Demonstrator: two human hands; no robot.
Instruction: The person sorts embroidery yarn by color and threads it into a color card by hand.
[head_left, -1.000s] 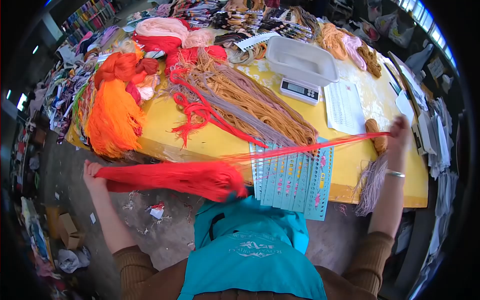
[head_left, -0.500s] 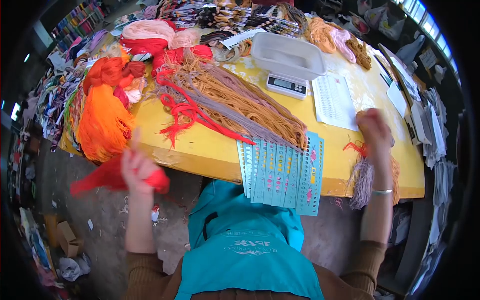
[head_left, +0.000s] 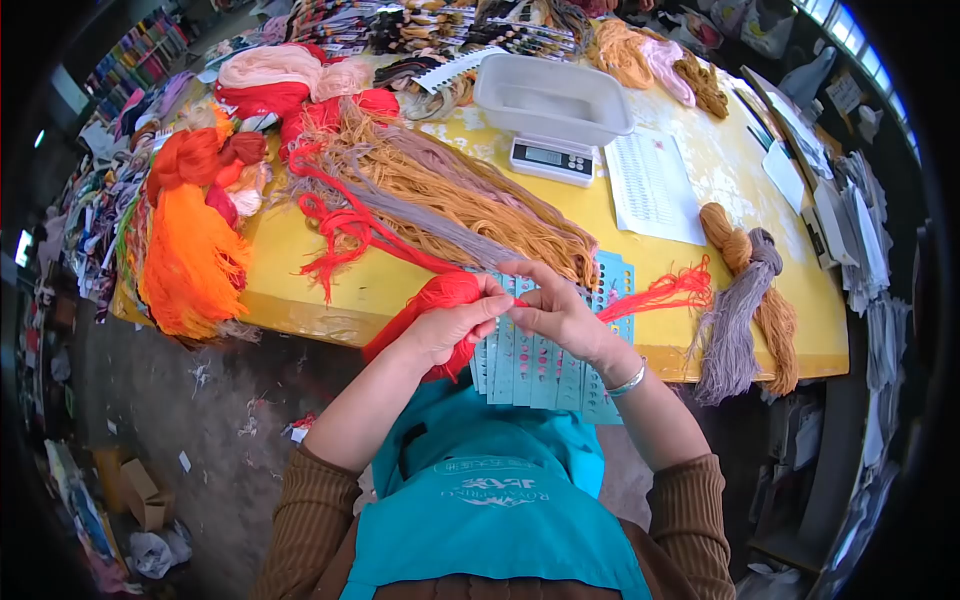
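In front of the apron, my left hand is closed around a red thread skein whose bulk hangs at its left. My right hand meets it fingertip to fingertip, pinching red strands of the same colour. Loose red strands stick out to the right, past the right hand. Underneath both hands lie fanned teal punched cards, overhanging the table's front edge. Behind them stretch long ochre and mauve thread hanks, with a red strand bundle across their left side.
A grey-purple skein and a tan skein lie on the yellow table at right. A digital scale bears a plastic tub, beside a printed sheet. Orange thread drapes over the left edge.
My left hand has brought the red skein rightward from beyond the table's left front edge. My right hand has left the grey-purple skein and moved left to meet it, gripping red strands.
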